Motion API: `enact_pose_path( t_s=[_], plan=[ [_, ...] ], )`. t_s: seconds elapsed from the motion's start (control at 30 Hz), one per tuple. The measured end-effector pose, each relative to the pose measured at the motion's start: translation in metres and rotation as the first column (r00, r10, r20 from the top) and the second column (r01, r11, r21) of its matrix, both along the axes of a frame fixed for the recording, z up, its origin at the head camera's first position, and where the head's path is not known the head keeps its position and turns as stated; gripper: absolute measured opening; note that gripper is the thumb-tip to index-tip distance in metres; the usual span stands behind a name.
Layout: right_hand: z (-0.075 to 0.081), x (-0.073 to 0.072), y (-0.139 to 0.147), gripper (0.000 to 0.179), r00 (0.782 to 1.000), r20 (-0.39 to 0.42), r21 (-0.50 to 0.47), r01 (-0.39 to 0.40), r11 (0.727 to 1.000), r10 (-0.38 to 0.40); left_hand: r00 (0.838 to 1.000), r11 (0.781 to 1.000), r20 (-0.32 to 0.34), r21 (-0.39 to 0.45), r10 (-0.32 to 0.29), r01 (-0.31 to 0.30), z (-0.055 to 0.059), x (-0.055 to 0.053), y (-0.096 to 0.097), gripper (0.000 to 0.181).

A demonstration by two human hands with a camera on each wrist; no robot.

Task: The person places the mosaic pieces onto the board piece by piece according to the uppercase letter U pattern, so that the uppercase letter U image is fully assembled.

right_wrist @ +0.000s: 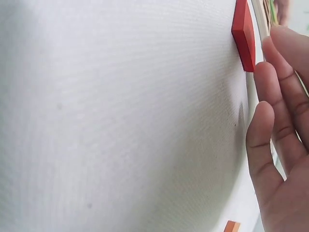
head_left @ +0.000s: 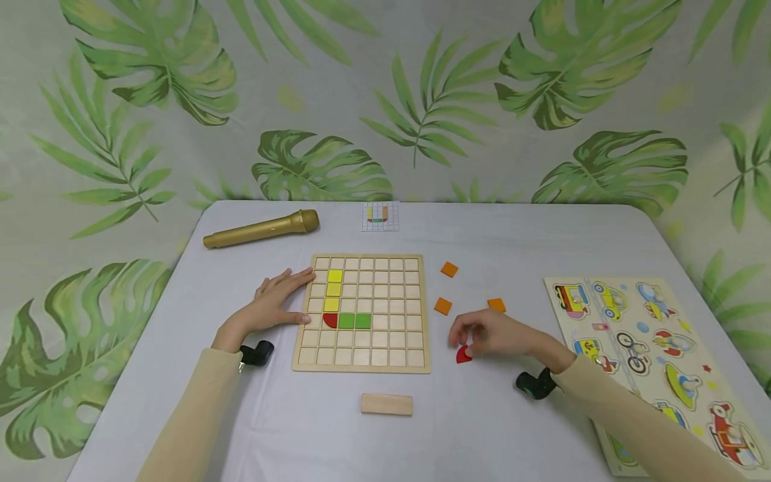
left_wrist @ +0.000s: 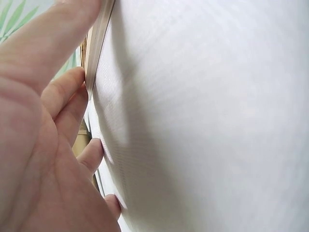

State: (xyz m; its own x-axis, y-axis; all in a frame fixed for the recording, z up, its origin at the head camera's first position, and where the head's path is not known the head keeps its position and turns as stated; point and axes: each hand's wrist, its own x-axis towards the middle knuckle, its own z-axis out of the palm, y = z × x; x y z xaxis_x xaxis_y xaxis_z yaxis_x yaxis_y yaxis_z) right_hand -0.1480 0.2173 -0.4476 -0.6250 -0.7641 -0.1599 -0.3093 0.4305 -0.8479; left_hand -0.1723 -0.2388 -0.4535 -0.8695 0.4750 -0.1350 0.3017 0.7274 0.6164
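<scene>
A wooden grid board (head_left: pixel 397 338) lies on the table with three yellow squares (head_left: pixel 334 290), a red quarter-round tile (head_left: pixel 330 320) and two green squares (head_left: pixel 355 320) in its cells. My left hand (head_left: pixel 268 308) rests against the board's left edge, thumb and fingers spread; the left wrist view shows the fingertips at its wooden rim (left_wrist: pixel 100 38). To the right of the board, my right hand (head_left: pixel 496 333) is over a loose red quarter-round tile (head_left: pixel 463 355), fingers slightly bent. The right wrist view shows this red tile (right_wrist: pixel 245 36) beside the fingertips, not clearly pinched.
Loose orange squares (head_left: pixel 448 269) lie right of the board. A pattern card (head_left: pixel 381 216) and a gold microphone (head_left: pixel 262 229) lie behind it, a wooden block (head_left: pixel 387 404) in front. At the right lies a picture puzzle board (head_left: pixel 656 314), partly under my right forearm.
</scene>
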Motion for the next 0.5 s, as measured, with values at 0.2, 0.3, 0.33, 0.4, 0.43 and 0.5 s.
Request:
enact_pose_path(
  t_s=[0.2,0.3,0.33,0.4,0.43,0.5],
  plan=[
    [0.004,0.008,-0.006,0.023,0.998,-0.053,0.063,-0.01,0.998,0.013,1.0,1.0,0.002,-0.004,0.007,-0.007,0.0,0.0,0.0,0.088],
    [0.006,0.011,-0.009,0.026,0.994,-0.104,0.1,-0.019,0.995,0.029,1.0,1.0,0.003,-0.003,0.009,-0.009,0.0,0.0,0.0,0.088],
    [0.006,0.012,-0.01,0.027,0.992,-0.121,0.111,-0.021,0.994,0.035,1.0,1.0,0.002,-0.003,0.009,-0.009,0.0,0.0,0.0,0.088],
    [0.007,0.013,-0.011,0.027,0.989,-0.143,0.126,-0.023,0.992,0.042,1.0,1.0,0.001,-0.002,0.008,-0.008,0.0,0.0,0.0,0.088],
    [0.008,0.013,-0.012,0.027,0.988,-0.15,0.13,-0.025,0.991,0.045,1.0,1.0,0.001,-0.001,0.008,-0.008,0.0,0.0,0.0,0.088],
    [0.008,0.013,-0.012,0.027,0.987,-0.151,0.131,-0.028,0.991,0.048,1.0,1.0,0.001,0.0,0.008,-0.008,0.0,0.0,0.0,0.088]
  ],
)
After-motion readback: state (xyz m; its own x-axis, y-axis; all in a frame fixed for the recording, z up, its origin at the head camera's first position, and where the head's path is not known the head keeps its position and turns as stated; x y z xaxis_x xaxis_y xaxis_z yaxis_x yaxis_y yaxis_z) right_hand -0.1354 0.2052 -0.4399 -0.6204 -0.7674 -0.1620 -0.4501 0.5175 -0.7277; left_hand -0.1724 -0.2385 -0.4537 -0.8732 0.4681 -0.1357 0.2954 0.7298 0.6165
